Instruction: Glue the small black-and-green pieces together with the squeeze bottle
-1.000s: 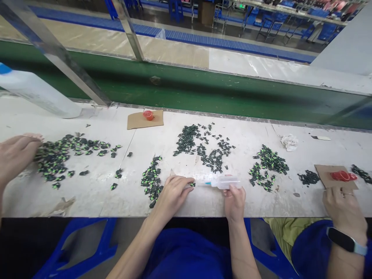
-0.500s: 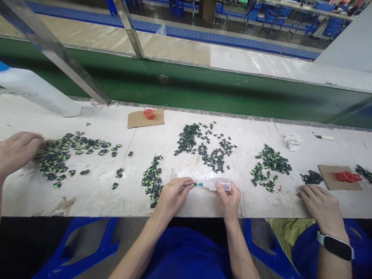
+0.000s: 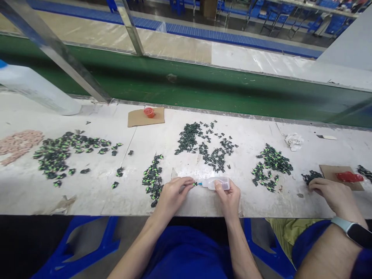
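Observation:
My left hand (image 3: 173, 195) rests on the white table (image 3: 95, 193) and pinches a small black-and-green part (image 3: 193, 184) at its fingertips. My right hand (image 3: 228, 198) grips a small clear squeeze bottle (image 3: 217, 183) lying sideways, its blue tip touching that part. A heap of black-and-green parts (image 3: 152, 179) lies just left of my left hand. A larger pile of dark parts (image 3: 203, 146) is spread beyond both hands.
A co-worker's hand (image 3: 334, 194) with a watch rests at the right by a cardboard piece with a red cap (image 3: 350, 177). More parts (image 3: 271, 166) lie right, another spread (image 3: 64, 153) left. A cardboard with a red cup (image 3: 149, 112) and a green belt (image 3: 203, 91) lie behind.
My right hand slid the bottle left until its tip met the part in my left hand. The hand at the far left has withdrawn. The co-worker's hand at the right moved onto the table.

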Available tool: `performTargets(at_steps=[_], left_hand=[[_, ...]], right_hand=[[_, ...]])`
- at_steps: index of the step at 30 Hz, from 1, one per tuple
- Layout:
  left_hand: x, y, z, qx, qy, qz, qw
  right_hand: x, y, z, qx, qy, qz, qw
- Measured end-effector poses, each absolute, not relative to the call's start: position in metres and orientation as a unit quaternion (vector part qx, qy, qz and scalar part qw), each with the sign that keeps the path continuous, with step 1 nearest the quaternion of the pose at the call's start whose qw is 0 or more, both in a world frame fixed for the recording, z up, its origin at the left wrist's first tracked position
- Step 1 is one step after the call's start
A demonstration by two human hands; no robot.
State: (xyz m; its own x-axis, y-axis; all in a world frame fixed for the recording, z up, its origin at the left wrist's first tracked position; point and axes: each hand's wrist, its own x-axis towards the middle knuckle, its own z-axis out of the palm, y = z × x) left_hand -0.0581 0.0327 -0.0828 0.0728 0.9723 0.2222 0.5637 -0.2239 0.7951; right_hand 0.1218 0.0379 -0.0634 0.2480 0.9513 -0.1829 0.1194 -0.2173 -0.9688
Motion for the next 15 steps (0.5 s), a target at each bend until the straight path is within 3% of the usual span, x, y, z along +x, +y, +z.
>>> performTargets(at_steps=[15], left_hand=[[-0.0596, 0.0325, -0.084, 0.698, 0.55, 0.39, 0.242]], right_hand=[[0.1205, 0.0377, -0.0668, -0.646, -0.418, 0.426, 0.475]])
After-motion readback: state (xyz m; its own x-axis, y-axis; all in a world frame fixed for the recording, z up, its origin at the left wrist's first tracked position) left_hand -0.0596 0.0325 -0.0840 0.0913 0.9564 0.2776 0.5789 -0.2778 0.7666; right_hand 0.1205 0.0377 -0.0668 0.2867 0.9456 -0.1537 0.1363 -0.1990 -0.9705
